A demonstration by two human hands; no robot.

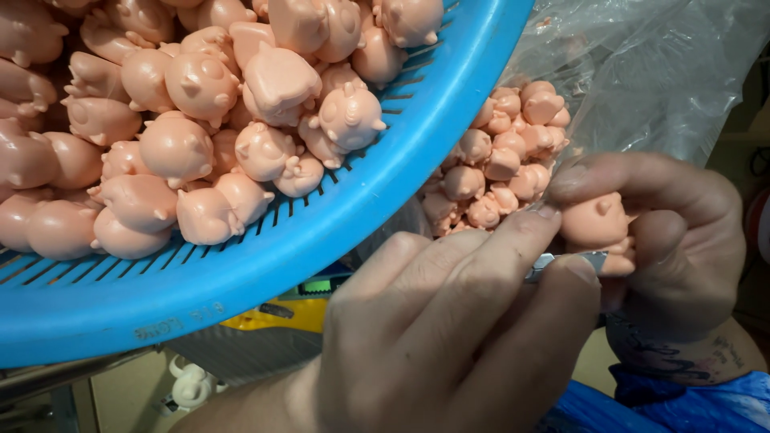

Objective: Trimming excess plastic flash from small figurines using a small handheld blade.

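Blue basket (417,152), clear bag (642,72), pink figure (595,220)

Illumination was soft and even from above, with faint sheen on the clear plastic bag (658,72), mild foreground blur and dim lower corners.

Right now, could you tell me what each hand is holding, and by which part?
The right hand grips a pink figurine around its body. The left hand pinches a small metal blade near its tip, set against the figurine's underside.
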